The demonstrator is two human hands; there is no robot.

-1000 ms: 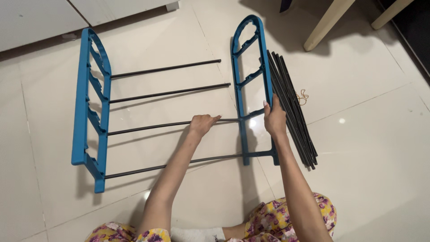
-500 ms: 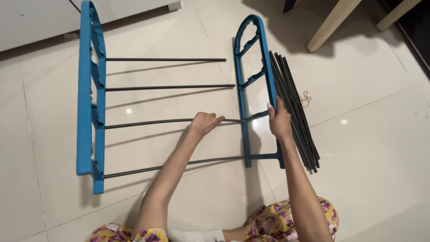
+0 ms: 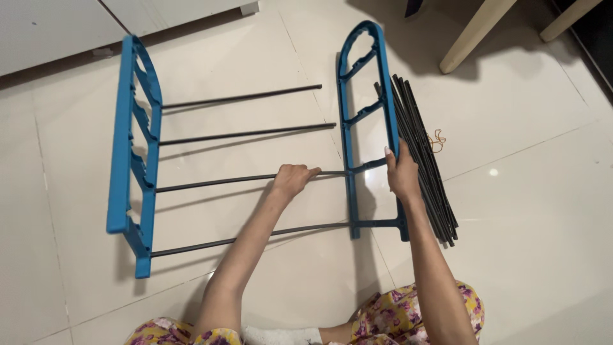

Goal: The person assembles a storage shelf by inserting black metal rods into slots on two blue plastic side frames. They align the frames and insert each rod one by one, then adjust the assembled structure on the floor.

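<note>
Far left: blue side frame [image 3: 131, 153], standing tilted on the tiled floor [image 3: 536, 211]. Four black rods run rightward from it. The top rod [image 3: 242, 97] and second rod [image 3: 249, 133] end free, short of the right frame. Third rod [image 3: 217, 182]: left hand [image 3: 292, 179] closed around it near its right end, just beside the right frame. Bottom rod [image 3: 249, 236] reaches the right frame's foot. Right frame [image 3: 370, 128], blue, upright; right hand [image 3: 402, 176] clamps its outer rail. Just right, touching the floor: bundle of spare rods [image 3: 424, 160], a rubber band [image 3: 436, 140] beside it. Upper right: pale table legs [image 3: 469, 35].
</note>
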